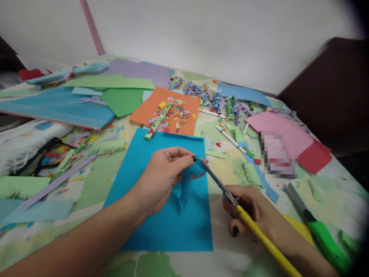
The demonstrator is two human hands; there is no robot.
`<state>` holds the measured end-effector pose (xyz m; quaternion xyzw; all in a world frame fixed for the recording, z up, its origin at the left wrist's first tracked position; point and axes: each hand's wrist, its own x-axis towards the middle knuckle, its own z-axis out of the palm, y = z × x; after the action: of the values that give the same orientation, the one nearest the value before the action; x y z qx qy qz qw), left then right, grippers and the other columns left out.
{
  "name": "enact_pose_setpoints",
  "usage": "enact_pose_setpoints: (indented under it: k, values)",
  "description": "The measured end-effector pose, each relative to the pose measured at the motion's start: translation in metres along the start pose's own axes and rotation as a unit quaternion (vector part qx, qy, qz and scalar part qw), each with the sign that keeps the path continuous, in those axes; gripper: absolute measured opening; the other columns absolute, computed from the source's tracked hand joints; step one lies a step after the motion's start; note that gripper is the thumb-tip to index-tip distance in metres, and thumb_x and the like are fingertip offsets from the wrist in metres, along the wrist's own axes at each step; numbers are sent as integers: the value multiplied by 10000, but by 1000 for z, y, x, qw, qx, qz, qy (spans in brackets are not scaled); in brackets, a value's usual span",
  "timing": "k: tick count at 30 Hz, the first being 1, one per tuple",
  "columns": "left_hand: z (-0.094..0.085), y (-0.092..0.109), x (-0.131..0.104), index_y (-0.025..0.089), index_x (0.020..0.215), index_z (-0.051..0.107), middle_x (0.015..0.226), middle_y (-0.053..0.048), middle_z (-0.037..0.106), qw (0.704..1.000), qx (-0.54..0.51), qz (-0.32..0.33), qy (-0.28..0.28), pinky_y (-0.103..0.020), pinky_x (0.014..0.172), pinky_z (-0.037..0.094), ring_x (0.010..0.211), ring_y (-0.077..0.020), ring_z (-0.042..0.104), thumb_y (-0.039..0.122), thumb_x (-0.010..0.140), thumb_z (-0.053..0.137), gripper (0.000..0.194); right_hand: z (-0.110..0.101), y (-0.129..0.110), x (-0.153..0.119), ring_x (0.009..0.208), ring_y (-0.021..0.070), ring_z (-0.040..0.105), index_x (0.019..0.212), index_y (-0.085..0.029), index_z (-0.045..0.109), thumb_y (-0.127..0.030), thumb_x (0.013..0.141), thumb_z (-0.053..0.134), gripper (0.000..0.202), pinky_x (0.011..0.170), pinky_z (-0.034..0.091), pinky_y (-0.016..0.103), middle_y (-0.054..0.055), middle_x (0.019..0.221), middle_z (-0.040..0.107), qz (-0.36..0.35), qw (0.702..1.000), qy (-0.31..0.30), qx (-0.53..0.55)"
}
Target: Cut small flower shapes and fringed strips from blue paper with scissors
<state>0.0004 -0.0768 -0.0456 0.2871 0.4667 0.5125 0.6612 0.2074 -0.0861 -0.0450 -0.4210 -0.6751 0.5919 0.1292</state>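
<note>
My left hand (pixel 164 173) pinches a fringed strip of blue paper (pixel 187 186) between thumb and fingers. The strip hangs curled over a blue sheet (pixel 161 227) lying on the table. Scissors (pixel 259 231) with a long yellow handle are gripped in my right hand (pixel 253 207). Their metal blades point up and left, and the tips meet the strip beside my left fingertips. Whether the blades are closed on the paper I cannot tell.
Behind the blue sheet, an orange sheet (pixel 138 115) carries paper scraps and a rolled green tube (pixel 158 121). A green-handled utility knife (pixel 325 238) lies at right. Curled paper pieces (pixel 198 90) line the back. Coloured sheets and a large blue pad (pixel 57 107) lie at left.
</note>
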Motion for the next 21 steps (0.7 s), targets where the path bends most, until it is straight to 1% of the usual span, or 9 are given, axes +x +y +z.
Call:
enact_pose_setpoints:
  k: [3,8,11,15,21]
  values:
    - [0,1,-1,148,685,580,726,-69,704,1000,2,0,-2,-268,593,469,696,-169,628,185,740,636,86,0,1,0,520,99,206,610,-208,344,-430,698,700,429,439,155,243,-78,561,241,0,1000,-4,9]
    - [0,2,-1,150,678,573,750,-80,715,1000,3,-1,-5,-343,719,517,767,-199,655,194,738,642,102,0,4,0,534,104,208,614,-207,352,-469,691,708,449,450,178,242,-72,577,247,5,1000,-1,23]
    - [1,2,-1,149,681,581,746,-85,716,1000,-4,-7,-4,-328,693,524,795,-219,670,187,733,642,89,0,3,0,537,105,212,607,-206,349,-492,683,713,469,455,170,245,-69,580,250,7,1000,-3,23]
    - [1,3,-1,143,669,581,752,-92,720,1000,-17,-13,-5,-292,630,517,802,-228,677,170,732,639,89,-1,2,1,542,105,208,594,-202,342,-475,667,738,486,457,149,253,-70,578,250,7,1000,4,3]
    - [1,4,-1,137,680,577,769,-100,723,1000,-21,-13,-10,-300,656,525,819,-230,680,157,745,630,86,-1,2,2,547,104,195,594,-202,334,-460,650,759,501,455,138,259,-74,580,238,15,1000,1,8]
